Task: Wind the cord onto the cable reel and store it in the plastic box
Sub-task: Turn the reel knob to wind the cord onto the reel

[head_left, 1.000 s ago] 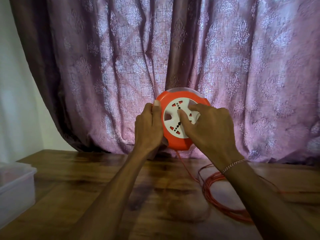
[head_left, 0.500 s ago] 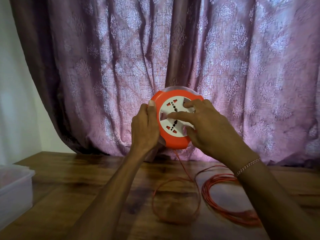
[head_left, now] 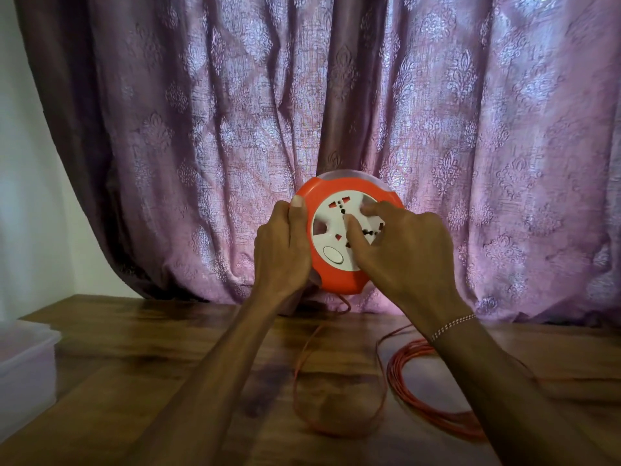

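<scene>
Left hand (head_left: 281, 250) gripping round orange cable reel (head_left: 339, 274), thin cord (head_left: 339, 428) looped

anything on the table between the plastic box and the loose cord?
Head view: bare wooden table between plastic box and cord; only the left forearm crosses above it.

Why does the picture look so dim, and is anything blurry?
Head view: daylight glows through the curtain behind the cable reel, leaving the table and forearms dark; the cord and the plastic box at the edge look soft, slightly smeared.
</scene>
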The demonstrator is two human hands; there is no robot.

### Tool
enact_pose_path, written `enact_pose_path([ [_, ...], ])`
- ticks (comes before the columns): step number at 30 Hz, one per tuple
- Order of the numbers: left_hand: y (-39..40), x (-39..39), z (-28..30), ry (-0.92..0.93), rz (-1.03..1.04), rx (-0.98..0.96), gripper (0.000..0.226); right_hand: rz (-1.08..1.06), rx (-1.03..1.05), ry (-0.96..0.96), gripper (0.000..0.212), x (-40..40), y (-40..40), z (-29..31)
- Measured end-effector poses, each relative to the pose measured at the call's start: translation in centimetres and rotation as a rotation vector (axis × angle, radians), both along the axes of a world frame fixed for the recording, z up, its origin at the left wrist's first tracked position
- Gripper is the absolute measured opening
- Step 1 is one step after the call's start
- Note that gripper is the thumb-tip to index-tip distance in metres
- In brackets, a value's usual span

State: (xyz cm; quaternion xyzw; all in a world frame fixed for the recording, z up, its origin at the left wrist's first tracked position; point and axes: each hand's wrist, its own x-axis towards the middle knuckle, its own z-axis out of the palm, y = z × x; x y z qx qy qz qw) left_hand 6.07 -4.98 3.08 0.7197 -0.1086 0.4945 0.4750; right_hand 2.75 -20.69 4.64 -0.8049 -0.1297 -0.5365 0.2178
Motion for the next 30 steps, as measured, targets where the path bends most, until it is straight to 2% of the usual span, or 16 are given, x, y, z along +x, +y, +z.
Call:
enact_pose_path([
  [4, 0.1, 0.0, 0.0, 0.008, -0.023, -0.014, 0.057, 0.006, -0.137, -0.025, 0.036, -0.6, -0.8, 0.6],
  [7, 0.3, 0.0, 0.1, 0.002, -0.037, -0.015, 0.061, 0.121, -0.295, -0.018, 0.027, -0.5, -1.6, 1.2],
  [9, 0.4, 0.0, 0.1, -0.008, -0.03, -0.021, 0.061, 0.215, -0.409, 0.111, 0.045, -0.5, -2.0, 1.5],
  [11, 0.5, 0.0, 0.2, -0.004, -0.016, -0.026, 0.059, 0.181, -0.496, 0.224, 0.061, -1.0, -1.9, 1.6],
  [14, 0.6, 0.1, 0.1, 0.004, -0.007, -0.023, 0.059, 0.097, -0.555, 0.23, 0.065, -1.3, -1.3, 1.3],
  [17, 0.4, 0.0, 0.1, 0.01, -0.025, -0.018, 0.065, 0.037, -0.542, 0.156, 0.056, -1.2, -1.0, 0.9],
  [21, 0.1, -0.1, 0.0, -0.007, -0.011, -0.012, 0.064, 0.0, -0.494, 0.049, 0.057, -0.9, -1.0, 0.4],
  [24, -0.2, -0.1, 0.0, 0.005, 0.024, 0.012, 0.058, -0.082, -0.281, -0.015, 0.054, -0.9, -0.3, -0.2],
  [27, -0.4, -0.1, -0.2, 0.007, 0.045, 0.035, 0.06, -0.178, -0.081, -0.042, 0.06, -0.7, 0.5, -0.4],
  [30, -0.4, -0.1, -0.2, 0.008, 0.035, 0.034, 0.063, -0.178, -0.141, 0.019, 0.064, -0.8, 0.3, -0.1],
])
